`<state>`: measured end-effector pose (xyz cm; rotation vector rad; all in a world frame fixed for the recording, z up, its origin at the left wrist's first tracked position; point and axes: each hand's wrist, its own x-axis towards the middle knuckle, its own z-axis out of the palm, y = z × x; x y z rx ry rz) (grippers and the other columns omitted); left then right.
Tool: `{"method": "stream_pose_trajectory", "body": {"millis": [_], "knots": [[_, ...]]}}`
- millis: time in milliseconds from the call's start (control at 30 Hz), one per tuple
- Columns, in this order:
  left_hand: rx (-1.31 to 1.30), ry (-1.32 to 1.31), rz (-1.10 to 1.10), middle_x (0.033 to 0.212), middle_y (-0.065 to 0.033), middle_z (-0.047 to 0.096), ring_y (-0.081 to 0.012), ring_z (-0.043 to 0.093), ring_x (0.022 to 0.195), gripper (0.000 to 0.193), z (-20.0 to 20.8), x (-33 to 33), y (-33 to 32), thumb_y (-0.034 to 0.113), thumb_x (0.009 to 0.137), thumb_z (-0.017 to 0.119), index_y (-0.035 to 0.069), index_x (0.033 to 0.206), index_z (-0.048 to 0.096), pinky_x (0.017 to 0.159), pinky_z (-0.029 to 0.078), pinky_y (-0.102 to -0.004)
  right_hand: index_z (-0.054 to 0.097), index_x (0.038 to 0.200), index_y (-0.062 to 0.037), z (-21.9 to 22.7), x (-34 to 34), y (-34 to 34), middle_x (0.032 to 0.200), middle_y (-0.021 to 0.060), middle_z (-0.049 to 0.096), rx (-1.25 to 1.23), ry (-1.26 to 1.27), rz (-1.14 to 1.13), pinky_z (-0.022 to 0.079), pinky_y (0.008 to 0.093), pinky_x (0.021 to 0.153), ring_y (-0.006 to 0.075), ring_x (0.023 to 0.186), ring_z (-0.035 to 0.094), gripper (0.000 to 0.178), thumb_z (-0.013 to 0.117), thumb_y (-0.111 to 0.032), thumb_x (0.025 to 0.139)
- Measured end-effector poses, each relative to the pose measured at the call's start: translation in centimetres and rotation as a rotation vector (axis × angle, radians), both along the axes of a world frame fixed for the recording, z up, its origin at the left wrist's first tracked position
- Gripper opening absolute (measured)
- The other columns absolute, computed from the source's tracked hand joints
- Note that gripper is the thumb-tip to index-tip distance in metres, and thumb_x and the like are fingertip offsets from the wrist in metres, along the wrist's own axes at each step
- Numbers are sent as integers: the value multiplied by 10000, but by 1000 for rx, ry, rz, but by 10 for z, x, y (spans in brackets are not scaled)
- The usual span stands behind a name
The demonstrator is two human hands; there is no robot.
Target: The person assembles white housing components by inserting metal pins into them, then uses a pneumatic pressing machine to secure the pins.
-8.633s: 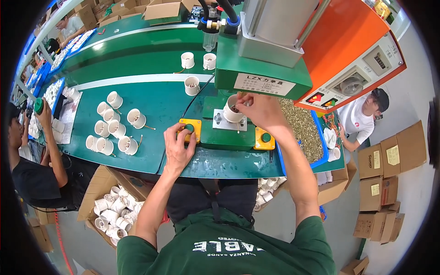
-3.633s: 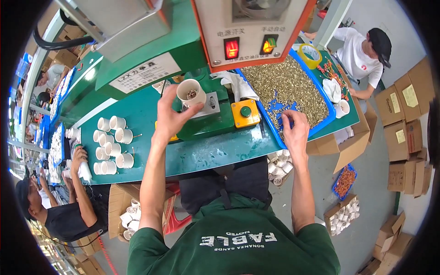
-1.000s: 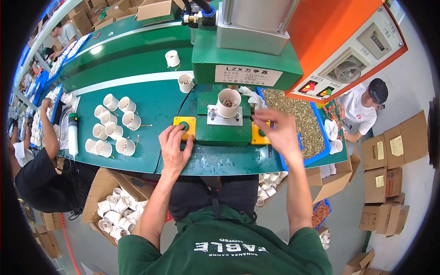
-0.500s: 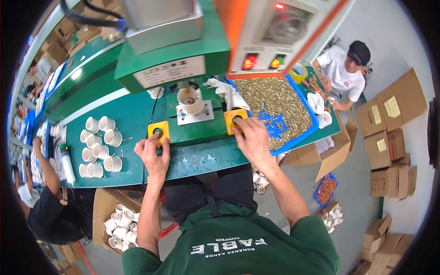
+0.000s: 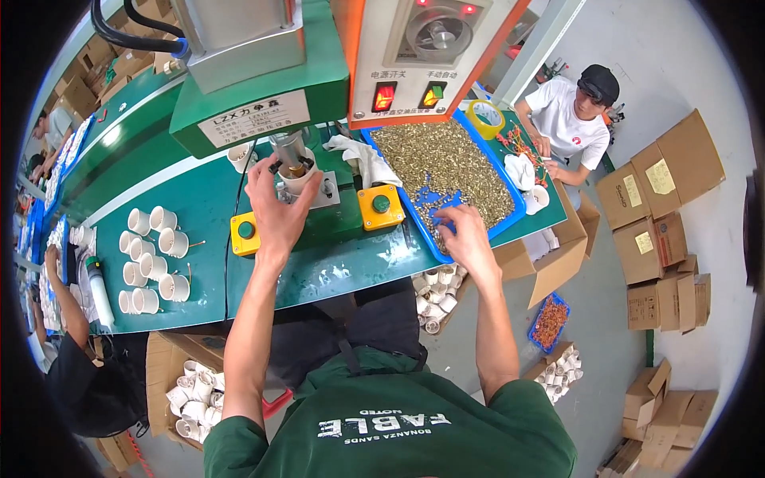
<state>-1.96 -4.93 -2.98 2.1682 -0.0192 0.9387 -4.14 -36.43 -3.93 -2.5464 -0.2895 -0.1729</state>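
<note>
My left hand [image 5: 275, 209] is at the green press, its thumb and fingers on either side of a white cup-shaped part [image 5: 296, 185]. The cup sits on the metal plate [image 5: 327, 191] under the press ram [image 5: 290, 150], whose tip reaches into it. Over the near left part of a blue tray [image 5: 510, 217] is my right hand [image 5: 466, 239], fingers curled together; whatever they pinch is too small to make out. Many small brass-coloured metal pieces [image 5: 454, 159] fill the tray. Two yellow boxes with green buttons, a left one [image 5: 245, 233] and a right one [image 5: 380, 207], flank the press base.
More white cups [image 5: 151, 255] with short wires stand on the left of the green table. A control box [image 5: 430, 64] with lit switches rises beyond the tray. Cartons of cups [image 5: 191, 398] stand below. A co-worker [image 5: 570, 119] sits at the far right, near yellow tape [image 5: 484, 119].
Both hands have left the green buttons: the left went up to the cup under the press, the right over to the tray. The ram now reaches into the cup. The whole view has shifted.
</note>
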Motion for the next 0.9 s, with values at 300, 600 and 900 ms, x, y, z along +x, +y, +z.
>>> {"method": "stream_pose_trajectory", "body": {"millis": [300,600,900], "knots": [[-127,-186,16,1062,-137,610,-288,588,969,521,24,8,2,206,720,856,10,1122,590,839,463,-374,680,921,11,-1,12,-2,889,187,683,-122,131,71,501,436,803,343,893,640,178,685,-53,756],[-156,-16,337,1016,-133,678,-225,646,935,573,6,-54,108,251,739,843,-7,1176,575,843,511,-351,681,841,23,-1,17,-7,816,199,664,-86,275,45,503,438,749,353,794,650,108,716,-51,771],[49,410,490,1191,-204,629,-340,615,1083,601,20,-13,289,342,742,771,-7,1187,565,894,479,-437,675,861,40,11,20,8,753,167,683,-42,226,52,531,359,672,262,684,671,79,678,-18,808]]}}
